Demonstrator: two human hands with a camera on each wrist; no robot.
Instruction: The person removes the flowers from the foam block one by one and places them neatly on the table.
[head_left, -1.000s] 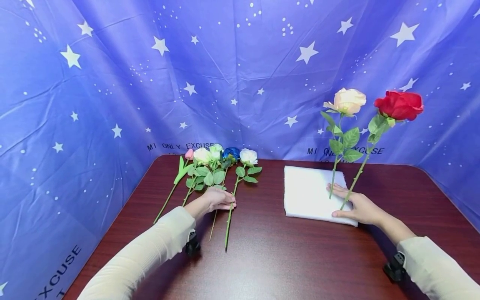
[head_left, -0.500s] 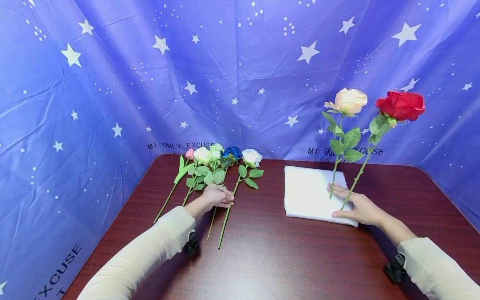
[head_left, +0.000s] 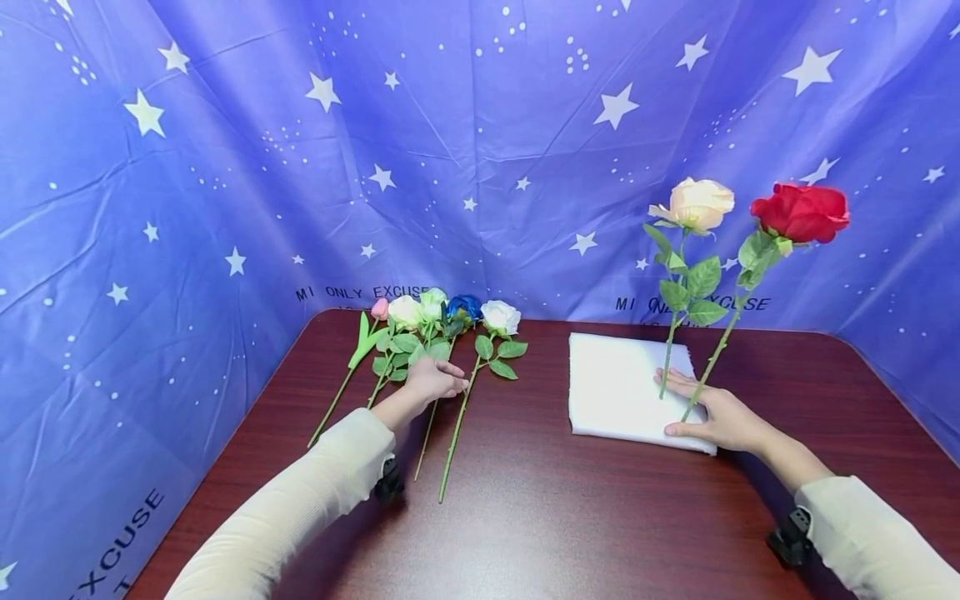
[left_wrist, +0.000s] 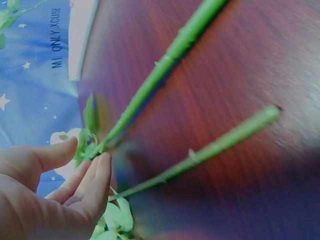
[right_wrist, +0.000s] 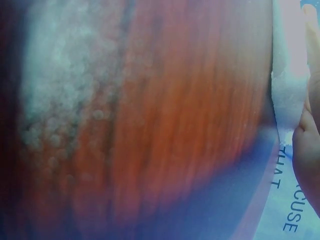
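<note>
My left hand (head_left: 432,380) has its fingers extended beside the stem of a white artificial rose (head_left: 500,317) lying on the table. In the left wrist view, thumb and fingertips (left_wrist: 103,162) are apart, right at the upper part of that green stem (left_wrist: 165,70). My right hand (head_left: 723,419) rests spread on a white foam block (head_left: 611,379). From the block a peach rose (head_left: 700,206) and a red rose (head_left: 801,213) stand up, the red one's stem between thumb and fingers. The right wrist view catches only the hand's edge beside the foam (right_wrist: 290,75).
Left of the white rose lie a blue rose (head_left: 464,307), cream and pale green roses (head_left: 406,312) and a pink tulip (head_left: 380,309), heads toward the back edge. A starry blue curtain (head_left: 480,167) hangs behind the dark wooden table (head_left: 540,517).
The white rose's stem end shifted left, then its head moved slightly left. My left hand slid up toward the flower head and its fingers loosened. The right hand stayed on the foam.
</note>
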